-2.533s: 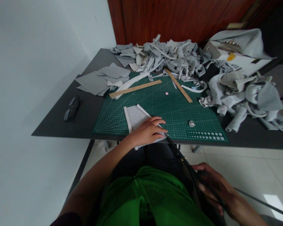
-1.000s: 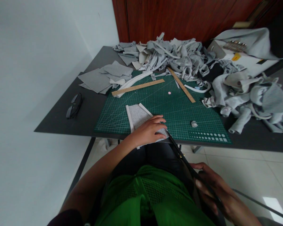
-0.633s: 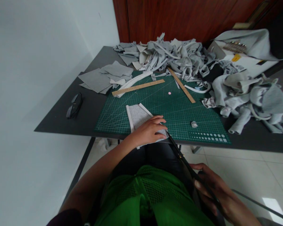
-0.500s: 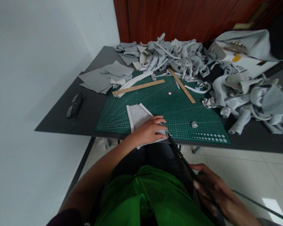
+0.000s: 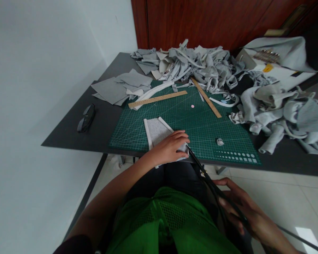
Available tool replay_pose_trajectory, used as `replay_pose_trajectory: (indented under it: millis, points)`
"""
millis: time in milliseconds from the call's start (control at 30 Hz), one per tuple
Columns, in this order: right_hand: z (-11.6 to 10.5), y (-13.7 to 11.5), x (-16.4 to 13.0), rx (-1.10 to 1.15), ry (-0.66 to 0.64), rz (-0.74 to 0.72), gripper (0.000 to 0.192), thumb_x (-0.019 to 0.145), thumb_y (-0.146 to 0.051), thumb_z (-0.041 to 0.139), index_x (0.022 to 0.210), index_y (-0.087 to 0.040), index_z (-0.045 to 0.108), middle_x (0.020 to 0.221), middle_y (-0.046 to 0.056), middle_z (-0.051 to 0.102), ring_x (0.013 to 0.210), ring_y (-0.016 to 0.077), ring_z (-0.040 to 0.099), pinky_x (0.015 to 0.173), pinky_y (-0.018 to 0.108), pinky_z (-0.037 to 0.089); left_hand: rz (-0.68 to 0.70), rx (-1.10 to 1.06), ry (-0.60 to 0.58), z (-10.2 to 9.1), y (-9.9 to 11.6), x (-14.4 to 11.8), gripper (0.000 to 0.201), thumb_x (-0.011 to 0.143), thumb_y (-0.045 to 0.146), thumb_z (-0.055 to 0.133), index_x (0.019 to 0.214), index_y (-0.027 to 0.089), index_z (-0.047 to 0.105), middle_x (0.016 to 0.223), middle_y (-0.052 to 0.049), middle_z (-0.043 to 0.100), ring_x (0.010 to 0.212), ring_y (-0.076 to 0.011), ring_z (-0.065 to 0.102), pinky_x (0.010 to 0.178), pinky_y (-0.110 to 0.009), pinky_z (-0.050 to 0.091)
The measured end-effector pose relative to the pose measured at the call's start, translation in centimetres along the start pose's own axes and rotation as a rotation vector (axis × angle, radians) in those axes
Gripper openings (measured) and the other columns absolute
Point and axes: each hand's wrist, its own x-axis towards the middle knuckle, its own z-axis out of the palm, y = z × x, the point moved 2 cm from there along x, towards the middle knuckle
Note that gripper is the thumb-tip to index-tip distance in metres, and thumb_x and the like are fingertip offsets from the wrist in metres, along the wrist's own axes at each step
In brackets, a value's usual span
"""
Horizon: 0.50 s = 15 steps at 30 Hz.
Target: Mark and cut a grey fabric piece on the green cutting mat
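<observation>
The left hand (image 5: 172,146) lies palm down with fingers loosely spread, pressing a cloth (image 5: 157,130) against the cutting mat (image 5: 172,113) at the near edge of the surface (image 5: 69,132). The right hand (image 5: 243,204) is curled around the handles of the scissors (image 5: 207,179), whose tips meet the cloth's right corner. Those tips sit just beside the left fingers, so a slip could nick one. Part of the cloth overhangs the edge; light pressure might let it twist. Counted: one pair of scissors, one mat, two rulers (image 5: 159,99), one pair of glasses (image 5: 86,118), one pink disc (image 5: 192,106); the heaped scraps (image 5: 209,74) are too tangled to count.
</observation>
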Motion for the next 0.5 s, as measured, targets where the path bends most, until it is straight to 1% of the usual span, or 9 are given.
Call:
replay_pose_trajectory:
  millis: [100,233,367,500]
  points:
    - [0.2,-0.1,-0.1,0.032,0.031,0.007,0.055,0.09,-0.062,0.072,0.126,-0.028,0.048,0.068,-0.011,0.049,0.038,0.0023,0.032,0.037,0.015,0.027,0.004,0.042,0.047,0.0,0.1,-0.3,0.04,0.084,0.031,0.085,0.115,0.02,0.062,0.139,-0.013,0.059,0.153,-0.0321,0.038,0.123,-0.055,0.04]
    - [0.9,-0.4,-0.4,0.082,0.061,0.011,0.055,0.086,-0.062,0.075,0.122,-0.028,0.051,0.068,-0.011,0.047,0.038,0.0016,0.03,0.037,0.015,0.026,-0.026,0.122,0.091,0.0,0.0,-0.6,0.037,0.081,0.038,0.087,0.105,0.019,0.065,0.141,-0.015,0.056,0.156,-0.0367,0.031,0.123,-0.059,0.039]
    - [1.3,-0.6,-0.4,0.13,0.064,0.004,0.056,0.085,-0.063,0.077,0.119,-0.027,0.052,0.066,-0.011,0.045,0.038,0.0015,0.028,0.036,0.015,0.025,-0.07,0.137,0.09,0.0,0.0,-0.6,0.039,0.079,0.04,0.089,0.106,0.019,0.069,0.146,-0.014,0.054,0.156,-0.0379,0.031,0.122,-0.06,0.04]
    - [1.5,-0.6,-0.6,0.145,0.078,0.002,0.057,0.084,-0.063,0.077,0.121,-0.028,0.052,0.065,-0.011,0.045,0.038,0.0019,0.029,0.037,0.015,0.025,-0.074,0.113,0.068,-0.1,-0.1,-0.5,0.04,0.08,0.041,0.088,0.11,0.019,0.072,0.147,-0.014,0.055,0.156,-0.0371,0.033,0.122,-0.059,0.041]
